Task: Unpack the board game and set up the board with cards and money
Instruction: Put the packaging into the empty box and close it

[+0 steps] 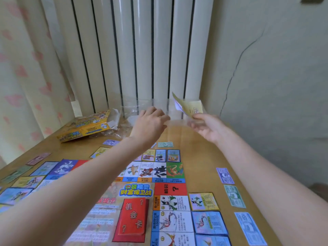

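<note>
A small stack of yellowish cards point(190, 106) with printed faces, purple at one edge, is raised above the far end of the wooden surface point(200, 157), beyond the game board point(136, 201). The right hand point(207, 127) pinches its lower edge between curled fingers point(196, 116), cards fanning upward. The left hand point(150, 124) hovers beside it, fingers loosely curled; whether they hold anything is unclear.

Wooden surface point(200, 167) bearing the printed game board point(142, 201). Picture cards point(203, 201) lie just beside the board's right edge, others along its far and left edges. Paper money notes point(234, 196) lie in a column farther right. The opened yellow game box point(87, 127) and crumpled clear plastic wrap point(120, 129) rest at the far left.
</note>
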A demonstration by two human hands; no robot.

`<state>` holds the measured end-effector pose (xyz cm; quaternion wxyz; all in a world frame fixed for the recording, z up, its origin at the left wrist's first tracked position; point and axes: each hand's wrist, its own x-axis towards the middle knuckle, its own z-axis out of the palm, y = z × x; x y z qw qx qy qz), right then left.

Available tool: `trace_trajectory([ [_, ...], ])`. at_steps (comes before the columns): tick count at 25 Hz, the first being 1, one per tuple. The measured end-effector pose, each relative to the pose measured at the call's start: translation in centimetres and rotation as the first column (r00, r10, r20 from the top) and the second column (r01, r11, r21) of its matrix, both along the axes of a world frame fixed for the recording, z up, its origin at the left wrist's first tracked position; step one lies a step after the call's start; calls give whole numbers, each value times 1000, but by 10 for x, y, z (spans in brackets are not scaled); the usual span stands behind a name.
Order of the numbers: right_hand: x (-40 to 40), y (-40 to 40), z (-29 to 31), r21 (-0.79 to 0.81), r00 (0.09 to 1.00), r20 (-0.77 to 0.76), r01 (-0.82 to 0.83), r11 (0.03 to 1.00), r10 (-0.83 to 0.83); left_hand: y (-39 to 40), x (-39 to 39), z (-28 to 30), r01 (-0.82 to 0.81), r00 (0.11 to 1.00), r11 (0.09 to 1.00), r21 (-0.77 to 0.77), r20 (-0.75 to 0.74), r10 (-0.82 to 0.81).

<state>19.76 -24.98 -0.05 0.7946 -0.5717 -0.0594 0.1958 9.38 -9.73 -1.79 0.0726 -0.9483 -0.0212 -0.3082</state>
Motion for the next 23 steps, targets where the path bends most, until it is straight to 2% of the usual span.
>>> trace_trajectory([
  [4,6,34,0,40,998,-59,14,999,-12,68,-20,-3,1,998,998,57,63,-5],
  [7,9,48,-11,22,998,-68,-13,1000,14,118,-30,-16,-181,977,983,7,114,179],
  [9,12,52,-17,22,997,-71,-7,1000,8,140,-29,-24,-331,944,943,-41,-17,331],
  [10,12,54,-18,22,998,-70,-1,1000,3,149,-27,-30,-398,913,917,-16,-104,395],
  [12,14,58,-20,31,998,-64,-4,1000,6,164,-23,-39,-476,840,870,129,-226,493],
  [15,13,66,-22,13,996,-78,-43,999,44,176,-15,-49,-484,826,834,264,-176,535],
  [17,11,68,-24,-22,993,-92,-81,996,78,176,-12,-50,-513,819,816,267,-133,558],
  [20,9,67,-26,-56,987,-114,-121,991,114,175,-11,-51,-571,788,798,194,-143,599],
  [23,9,63,-28,-59,985,-119,-131,990,124,172,-18,-42,-546,779,783,298,-164,606],
])
